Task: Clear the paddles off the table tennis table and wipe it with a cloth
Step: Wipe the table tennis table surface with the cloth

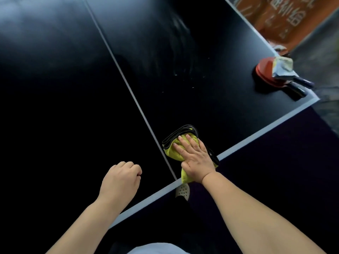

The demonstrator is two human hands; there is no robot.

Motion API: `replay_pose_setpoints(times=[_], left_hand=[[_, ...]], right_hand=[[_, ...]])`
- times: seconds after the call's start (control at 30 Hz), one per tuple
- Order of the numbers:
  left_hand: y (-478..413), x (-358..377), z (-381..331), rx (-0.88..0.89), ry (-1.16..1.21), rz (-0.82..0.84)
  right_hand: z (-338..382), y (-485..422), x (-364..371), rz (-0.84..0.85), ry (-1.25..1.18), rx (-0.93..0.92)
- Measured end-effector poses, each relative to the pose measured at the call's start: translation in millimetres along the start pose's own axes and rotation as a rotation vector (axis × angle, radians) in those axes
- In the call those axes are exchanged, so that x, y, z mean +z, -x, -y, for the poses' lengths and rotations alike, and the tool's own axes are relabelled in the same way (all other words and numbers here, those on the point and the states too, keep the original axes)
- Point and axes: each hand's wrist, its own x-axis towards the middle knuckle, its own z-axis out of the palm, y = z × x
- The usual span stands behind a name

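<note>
Right hand (195, 159), fingers flat, presses a folded yellow cloth with black trim (176, 147) onto the dark table-tennis surface (73, 88), lower centre beside the white centre line. Left hand (121, 177) fisted, holding nothing. Stacked red paddles (266, 70) at upper right corner.

glossy dark table (73, 88), nubby yellow cloth (175, 154)

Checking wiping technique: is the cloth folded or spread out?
Folded: the cloth shows stacked black edges beyond the flat right hand.

Rec/games rm, dark table tennis table (55, 88), red paddles (264, 70), orange banner (286, 21)
</note>
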Motion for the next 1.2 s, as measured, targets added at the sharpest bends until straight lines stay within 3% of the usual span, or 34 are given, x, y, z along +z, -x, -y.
replay_pose_setpoints(times=[0.33, 0.67, 0.8, 0.97, 1.2], left_hand=[[-114, 34, -123, 0.101, 0.044, -0.010], [-151, 55, -137, 0.128, -0.033, 0.050], [-154, 61, -129, 0.112, -0.016, 0.070], [-153, 56, -111, 0.069, 0.023, 0.062], [-135, 38, -62, -0.087, 0.032, 0.042]], right_hand=[[-213, -17, -49, 0.032, -0.094, 0.280], [-338, -33, -72, 0.000, -0.151, 0.665], [-338, -44, -72, -0.075, -0.227, 0.805], [-290, -52, -66, -0.046, -0.210, 0.881], [-145, -67, -54, 0.040, -0.119, 0.651]])
